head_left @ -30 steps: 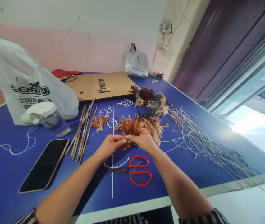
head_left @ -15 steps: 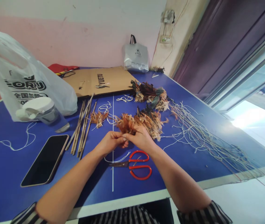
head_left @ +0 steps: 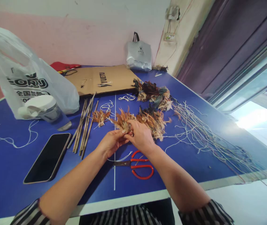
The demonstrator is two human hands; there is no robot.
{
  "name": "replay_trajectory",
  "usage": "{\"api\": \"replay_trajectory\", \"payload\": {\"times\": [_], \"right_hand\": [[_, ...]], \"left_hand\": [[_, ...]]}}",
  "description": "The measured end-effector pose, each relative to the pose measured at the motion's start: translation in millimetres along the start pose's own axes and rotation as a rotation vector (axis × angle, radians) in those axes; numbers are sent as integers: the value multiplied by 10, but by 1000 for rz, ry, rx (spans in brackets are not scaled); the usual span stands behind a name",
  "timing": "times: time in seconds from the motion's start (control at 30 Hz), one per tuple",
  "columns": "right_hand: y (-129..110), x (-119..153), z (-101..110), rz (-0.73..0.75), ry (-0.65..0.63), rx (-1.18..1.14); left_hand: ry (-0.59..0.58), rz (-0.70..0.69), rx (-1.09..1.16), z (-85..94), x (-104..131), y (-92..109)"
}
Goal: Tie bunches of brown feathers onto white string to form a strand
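Wearing striped sleeves point(head_left: 31, 213) at the near edge of a blue desk point(head_left: 124, 186), with both forearms point(head_left: 175, 173) bare and reaching forward. Between them, lying flat with blades to the left, scissors point(head_left: 133, 167) with red handles, partly covered on the right. Near the blades, a short string point(head_left: 121, 159); cannot tell whether touching. Off to the left, face up and slanted, a phone point(head_left: 47, 157).

Pinching the base of a brown tuft point(head_left: 123, 119) with the left hand point(head_left: 111, 143), thumb against fingers. Grasping the same tuft from the right with the right hand point(head_left: 141, 136), fingers curled, thumb close to the other thumb. Held around the middle of the desk, feather tips pointing away.

Beside the right hand and partly behind it, a feather heap point(head_left: 154, 122). Left of the held tuft, apart from the fingers, a small tuft point(head_left: 100, 117), then a loose row of sticks point(head_left: 84, 128). Over to the right, spread toward the edge, tangled cords point(head_left: 203, 134). At far left, under a white lid, a cup point(head_left: 51, 115).

Behind the cup, a plastic bag point(head_left: 36, 79). Farther back, dark feather bundles point(head_left: 151, 91) and flat cardboard point(head_left: 116, 82). Farthest, by the pink wall point(head_left: 88, 37), a grey bag point(head_left: 139, 56).
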State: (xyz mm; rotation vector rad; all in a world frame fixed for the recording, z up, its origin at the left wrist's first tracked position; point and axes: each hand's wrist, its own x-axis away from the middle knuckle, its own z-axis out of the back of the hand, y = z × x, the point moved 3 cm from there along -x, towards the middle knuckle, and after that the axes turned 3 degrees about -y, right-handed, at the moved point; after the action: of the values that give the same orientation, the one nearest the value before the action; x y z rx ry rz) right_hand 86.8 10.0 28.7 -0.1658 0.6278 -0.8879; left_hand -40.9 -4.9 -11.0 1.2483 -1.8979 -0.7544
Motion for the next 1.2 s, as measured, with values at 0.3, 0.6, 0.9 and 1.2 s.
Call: {"api": "replay_trajectory", "payload": {"times": [0.3, 0.6, 0.9, 1.2], "right_hand": [[-8, -5, 52, -33, -21, 7], [-66, 107, 53, 122, -654, -160], [-278, 161, -80, 201, -802, 129], [-75, 102, -93, 32, -729, -302]], "left_hand": [[-1, 7, -50, 9, -7, 41], [211, -204, -104, 186, 134, 479], [168, -51, -100, 133, 265, 318], [176, 95, 14, 278, 375, 2]]}}
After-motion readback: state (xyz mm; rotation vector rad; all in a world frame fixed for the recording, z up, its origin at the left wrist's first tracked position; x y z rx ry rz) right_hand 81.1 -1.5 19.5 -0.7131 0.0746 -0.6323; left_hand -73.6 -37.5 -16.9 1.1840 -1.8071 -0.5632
